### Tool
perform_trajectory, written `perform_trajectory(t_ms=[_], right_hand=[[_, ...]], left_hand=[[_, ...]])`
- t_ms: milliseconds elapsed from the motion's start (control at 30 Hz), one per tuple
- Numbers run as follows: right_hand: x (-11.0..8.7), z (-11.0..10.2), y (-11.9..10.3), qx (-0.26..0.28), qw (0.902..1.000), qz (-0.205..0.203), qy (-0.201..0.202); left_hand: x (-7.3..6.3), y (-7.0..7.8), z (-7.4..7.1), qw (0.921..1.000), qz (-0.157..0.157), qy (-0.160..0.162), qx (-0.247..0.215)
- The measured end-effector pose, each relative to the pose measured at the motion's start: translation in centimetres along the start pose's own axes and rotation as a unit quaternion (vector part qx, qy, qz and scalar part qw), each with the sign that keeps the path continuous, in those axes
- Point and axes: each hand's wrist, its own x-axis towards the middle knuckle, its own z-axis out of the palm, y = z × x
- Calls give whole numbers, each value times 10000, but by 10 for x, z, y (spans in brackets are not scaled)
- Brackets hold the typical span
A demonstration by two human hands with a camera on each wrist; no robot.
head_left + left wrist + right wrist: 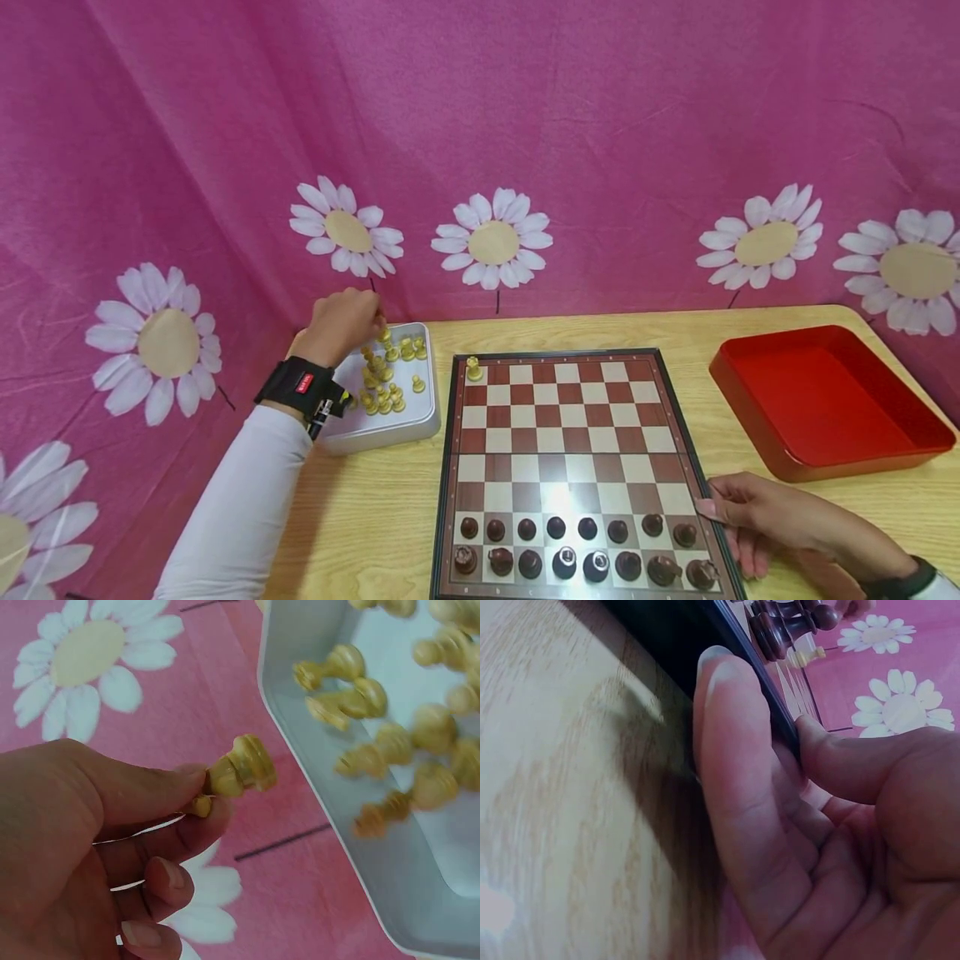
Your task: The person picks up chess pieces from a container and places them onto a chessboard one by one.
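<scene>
Over the far end of a white box, my left hand pinches a yellow chess piece between thumb and fingers. Its base points outward, and the fingers cover most of its head. Inside the box lie several more yellow chess pieces. My right hand grips the right edge of the chessboard, thumb on top; its other fingers lie against the board's side and below it. On the far left corner square stands a yellow rook. Dark chess pieces stand in two rows along the near side.
A red tray sits right of the board, on the wooden table. Behind and to the left hangs a pink cloth with white daisies. The white box stands just left of the board.
</scene>
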Motion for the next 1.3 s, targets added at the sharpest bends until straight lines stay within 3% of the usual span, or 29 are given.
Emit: perform_trajectory(t_ms=[600,1067,1300], right_hand=[[-1,-1,-1,116,9999,101,-50],[-2,0,0,347,9992,-58,-176],[-2,0,0,315,9994,-13,-139]], left_hand=[[-3,54,-10,9979,603,219,-108],[-3,89,-10,9931,1037,504,-192],[-3,102,-2,9894,1277,655,-218]])
